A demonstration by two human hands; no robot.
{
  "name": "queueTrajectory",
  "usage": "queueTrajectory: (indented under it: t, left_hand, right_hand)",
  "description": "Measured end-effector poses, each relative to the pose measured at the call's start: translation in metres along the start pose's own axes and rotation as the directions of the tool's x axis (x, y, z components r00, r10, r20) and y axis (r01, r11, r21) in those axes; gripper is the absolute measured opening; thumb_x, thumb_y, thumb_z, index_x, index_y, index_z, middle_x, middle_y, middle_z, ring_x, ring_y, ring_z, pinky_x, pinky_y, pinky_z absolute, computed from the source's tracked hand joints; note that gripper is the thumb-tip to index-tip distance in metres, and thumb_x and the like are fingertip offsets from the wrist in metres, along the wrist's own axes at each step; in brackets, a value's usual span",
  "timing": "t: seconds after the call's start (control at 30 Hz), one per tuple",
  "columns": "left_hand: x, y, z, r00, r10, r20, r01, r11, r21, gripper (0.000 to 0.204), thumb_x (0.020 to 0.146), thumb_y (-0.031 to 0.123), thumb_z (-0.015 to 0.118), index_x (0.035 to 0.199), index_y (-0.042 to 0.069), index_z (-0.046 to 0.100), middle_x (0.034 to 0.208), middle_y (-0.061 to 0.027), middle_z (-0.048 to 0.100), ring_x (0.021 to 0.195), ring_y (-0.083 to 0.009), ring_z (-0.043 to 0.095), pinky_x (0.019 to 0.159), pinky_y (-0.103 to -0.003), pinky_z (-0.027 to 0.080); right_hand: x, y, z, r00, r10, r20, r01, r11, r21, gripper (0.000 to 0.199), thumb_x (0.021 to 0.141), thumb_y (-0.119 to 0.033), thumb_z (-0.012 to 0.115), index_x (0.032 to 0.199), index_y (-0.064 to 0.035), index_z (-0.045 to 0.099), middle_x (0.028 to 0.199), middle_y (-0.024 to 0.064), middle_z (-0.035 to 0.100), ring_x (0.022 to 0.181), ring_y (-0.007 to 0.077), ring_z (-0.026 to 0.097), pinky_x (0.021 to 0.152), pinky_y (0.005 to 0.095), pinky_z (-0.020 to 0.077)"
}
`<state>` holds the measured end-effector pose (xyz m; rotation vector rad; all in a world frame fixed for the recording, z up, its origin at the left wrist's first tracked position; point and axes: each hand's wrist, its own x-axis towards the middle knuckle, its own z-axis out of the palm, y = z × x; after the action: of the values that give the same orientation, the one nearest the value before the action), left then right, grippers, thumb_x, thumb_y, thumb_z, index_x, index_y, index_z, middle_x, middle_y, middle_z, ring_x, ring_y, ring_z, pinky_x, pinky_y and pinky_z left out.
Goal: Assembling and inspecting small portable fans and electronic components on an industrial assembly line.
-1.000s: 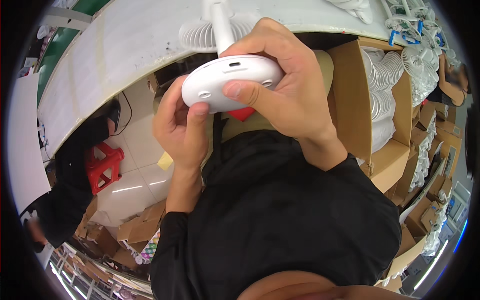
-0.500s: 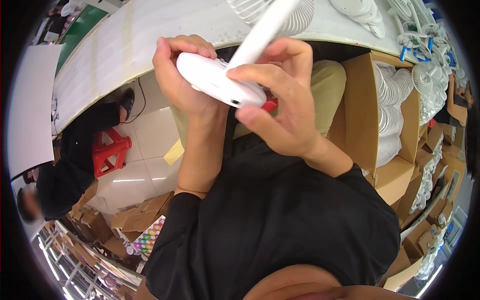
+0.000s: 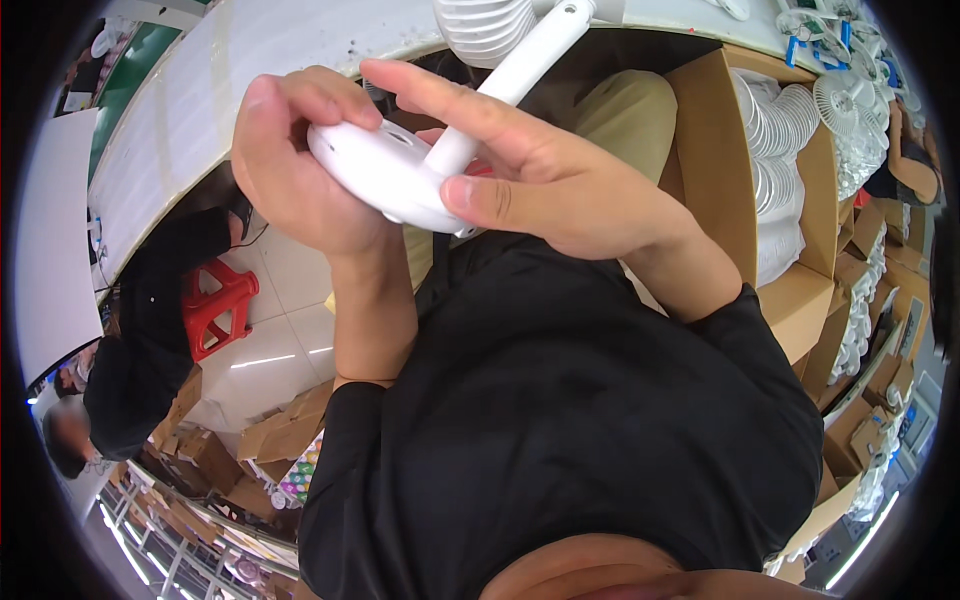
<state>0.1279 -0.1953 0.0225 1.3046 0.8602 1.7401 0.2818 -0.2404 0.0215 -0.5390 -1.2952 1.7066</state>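
Note:
A white desk fan is held up in front of me, tilted, with its rounded base (image 3: pixel 365 172) nearest me. Its straight stem (image 3: pixel 535 60) slants up to the right, to a ribbed fan head (image 3: pixel 487 28) at the upper edge. My left hand (image 3: pixel 300 165) is closed round the left end of the base, fingers over its far side. My right hand (image 3: pixel 570 180) lies across the lower stem with fingers stretched out. Its thumb tip rests on the base beside the stem joint; the fingers' undersides are hidden.
The white worktable (image 3: pixel 300 45) runs along the far side. At my right stands an open cardboard box (image 3: pixel 710 130) with stacked white fan grilles (image 3: pixel 775 130). More fan parts (image 3: pixel 845 100) lie beyond. A red stool (image 3: pixel 215 310) and a seated person (image 3: pixel 150 320) are at the left.
The fan and both hands have shifted left in view. My right hand's fingers, bent before, are now straightened across the stem. The base has turned slightly in my left hand.

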Motion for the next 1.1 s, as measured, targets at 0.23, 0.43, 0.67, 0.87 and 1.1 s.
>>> queueTrajectory:
  t: [0.23, 0.43, 0.67, 0.87, 1.1]
  left_hand:
    - [-0.012, 0.014, 0.011, 0.999, 0.027, 0.040, -0.030, 0.996, 0.086, 0.027, 0.095, 0.020, 0.034, 0.075, 0.008, 0.046, 0.065, -0.0078, 0.051, 0.061, -0.0152, 0.044, 0.067, -0.028, 0.040]
    - [-0.008, 0.007, 0.014, 0.996, 0.059, -0.073, -0.058, 0.998, 0.019, 0.022, 0.089, 0.015, 0.041, 0.073, 0.005, 0.053, 0.061, -0.0073, 0.055, 0.058, -0.0142, 0.045, 0.063, -0.025, 0.040]
    - [-0.002, 0.001, 0.015, 0.985, -0.106, -0.134, 0.105, 0.994, -0.011, 0.025, 0.092, 0.016, 0.040, 0.073, 0.004, 0.054, 0.061, -0.0074, 0.055, 0.057, -0.0139, 0.045, 0.062, -0.024, 0.039]
    - [-0.003, -0.011, 0.003, 0.982, -0.190, 0.002, 0.186, 0.960, -0.207, 0.026, 0.093, 0.016, 0.041, 0.073, 0.004, 0.053, 0.060, -0.0069, 0.055, 0.055, -0.0130, 0.043, 0.059, -0.023, 0.038]
    - [-0.011, 0.007, 0.006, 0.998, 0.009, 0.056, -0.012, 0.999, 0.042, 0.024, 0.094, 0.017, 0.042, 0.077, 0.005, 0.053, 0.060, -0.0060, 0.054, 0.053, -0.0114, 0.042, 0.058, -0.022, 0.037]
  right_hand:
    - [-0.002, 0.002, 0.008, 0.999, -0.019, 0.031, 0.021, 0.999, -0.042, 0.054, 0.101, -0.015, 0.047, 0.152, -0.0053, 0.030, 0.154, 0.0142, 0.033, 0.140, 0.0227, 0.031, 0.113, 0.0309, 0.0235]
    - [-0.003, 0.008, 0.009, 0.998, -0.056, -0.007, 0.055, 0.995, -0.078, 0.056, 0.102, -0.015, 0.045, 0.153, -0.0053, 0.027, 0.156, 0.0132, 0.029, 0.140, 0.0229, 0.031, 0.114, 0.0322, 0.0233]
    - [-0.011, 0.015, 0.011, 0.998, 0.002, -0.055, -0.004, 1.000, -0.028, 0.061, 0.101, -0.019, 0.044, 0.155, -0.0038, 0.020, 0.156, 0.0126, 0.029, 0.138, 0.0237, 0.033, 0.114, 0.0340, 0.0229]
    - [-0.022, 0.021, 0.013, 0.994, -0.060, -0.086, 0.037, 0.968, -0.249, 0.061, 0.101, -0.019, 0.045, 0.155, -0.0040, 0.020, 0.155, 0.0142, 0.030, 0.138, 0.0239, 0.033, 0.113, 0.0347, 0.0247]
    - [-0.009, 0.000, 0.017, 0.943, 0.311, -0.117, -0.264, 0.915, 0.305, 0.068, 0.097, -0.019, 0.057, 0.154, -0.0049, 0.023, 0.152, 0.0162, 0.032, 0.137, 0.0255, 0.034, 0.112, 0.0312, 0.0269]
